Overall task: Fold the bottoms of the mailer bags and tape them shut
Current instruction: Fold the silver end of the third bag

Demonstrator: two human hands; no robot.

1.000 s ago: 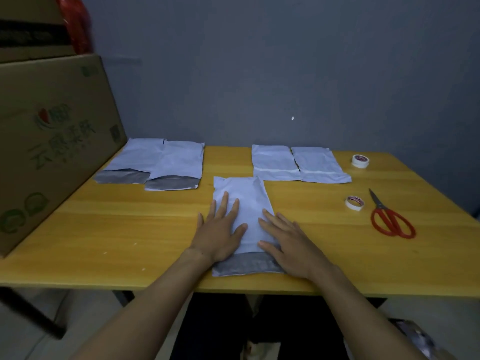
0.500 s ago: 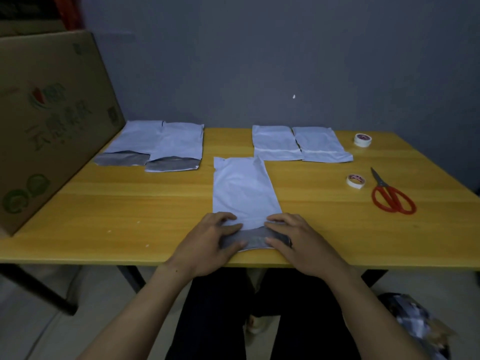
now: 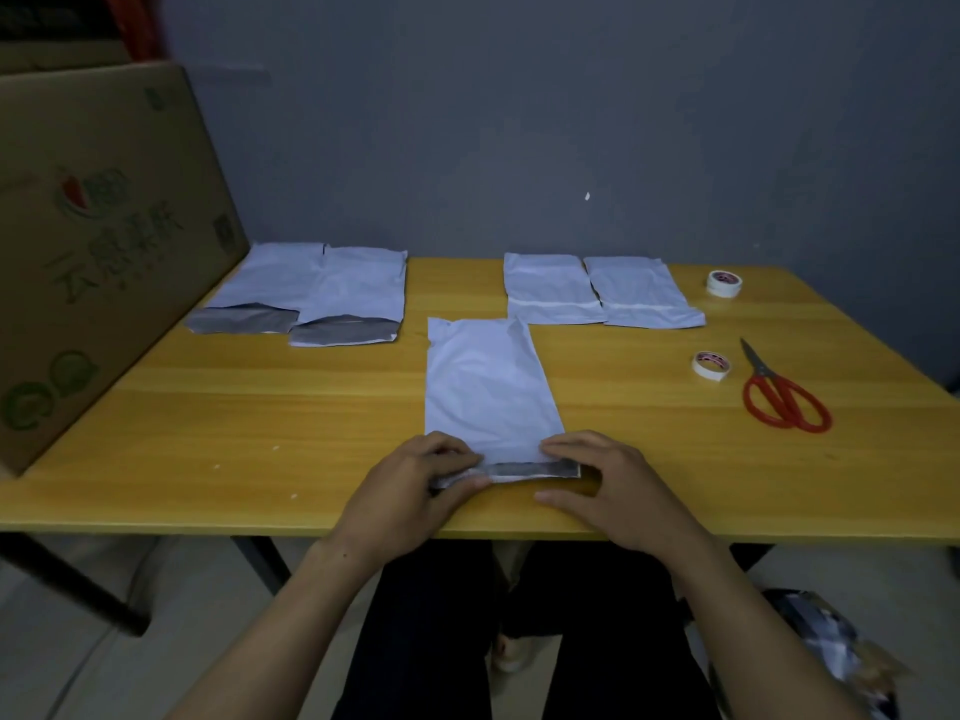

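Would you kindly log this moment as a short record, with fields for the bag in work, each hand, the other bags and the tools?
centre mailer bag: flat on the table, grey bottom strip part-folded at the near edge
left hand: pinches the strip's left end
right hand: holds the right end, fingers curled
left bags: two, grey bottoms unfolded
right bags: two, a white band across each, apparently tape
tape rolls: two, right of the bags
scissors: red, beside the nearer roll
cardboard box: at the table's left edge
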